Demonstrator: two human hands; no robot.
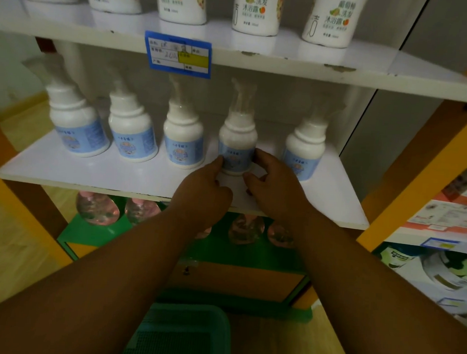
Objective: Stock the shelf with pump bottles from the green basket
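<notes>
Several white pump bottles with blue labels stand in a row on the white middle shelf (63,166). The fourth bottle from the left (237,138) stands upright between my hands. My left hand (202,191) touches its lower left side with the fingertips. My right hand (273,182) curls around its lower right side, thumb at the base. The bottle rests on the shelf board. A green basket (184,335) sits on the floor below, between my forearms; its inside is dark and mostly hidden.
Tall white bottles (256,11) line the upper shelf, which carries a blue price tag (178,54). Clear pinkish bottles (96,208) stand on a green shelf underneath. An orange frame post (418,171) rises at the right, with other products beyond it.
</notes>
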